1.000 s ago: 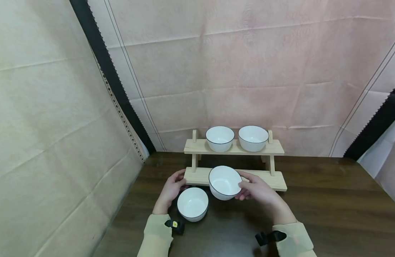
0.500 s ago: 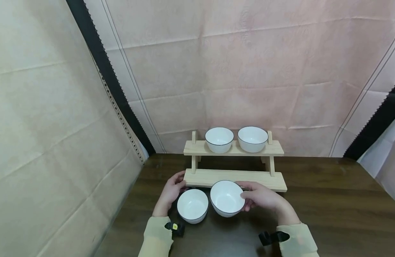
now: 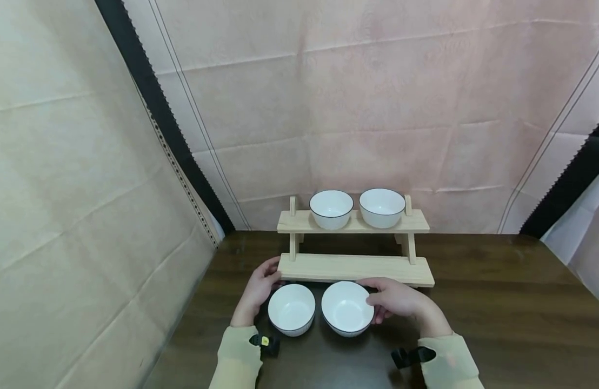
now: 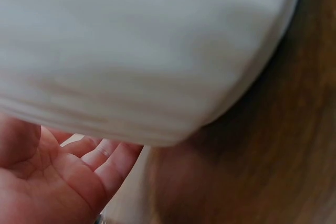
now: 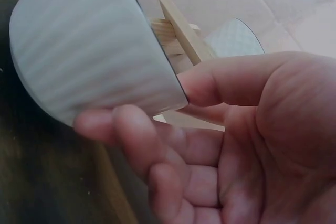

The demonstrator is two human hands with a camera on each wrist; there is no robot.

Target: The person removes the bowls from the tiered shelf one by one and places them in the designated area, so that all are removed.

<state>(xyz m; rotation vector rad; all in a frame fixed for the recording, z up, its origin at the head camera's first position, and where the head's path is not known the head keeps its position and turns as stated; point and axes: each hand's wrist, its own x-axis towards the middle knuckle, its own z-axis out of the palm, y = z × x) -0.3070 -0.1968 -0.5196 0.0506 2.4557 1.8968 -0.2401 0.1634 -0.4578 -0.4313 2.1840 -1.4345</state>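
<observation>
In the head view a two-tier wooden display rack [image 3: 355, 268] stands on a dark wooden table. My left hand [image 3: 260, 286] holds the left end of its lower board, thumb at the front corner. Beside that hand a white bowl [image 3: 292, 309] with a dark rim sits upright; its side [image 4: 136, 51] fills much of the left wrist view and hides some fingertips. My right hand [image 3: 397, 300] grips a second white bowl [image 3: 347, 307] by its right side. In the right wrist view the thumb is at the rim and fingers [image 5: 136, 135] press the ribbed outer wall.
Two more white bowls [image 3: 331, 209] stand side by side on the rack's upper board [image 3: 309, 222]. Pale cloth [image 3: 377, 108] hangs behind the table, with another sheet at the left. Both wrists carry black straps.
My right hand has brought its bowl from over the lower board's front edge toward me, down beside the other front bowl. My left hand stays at the rack's end.
</observation>
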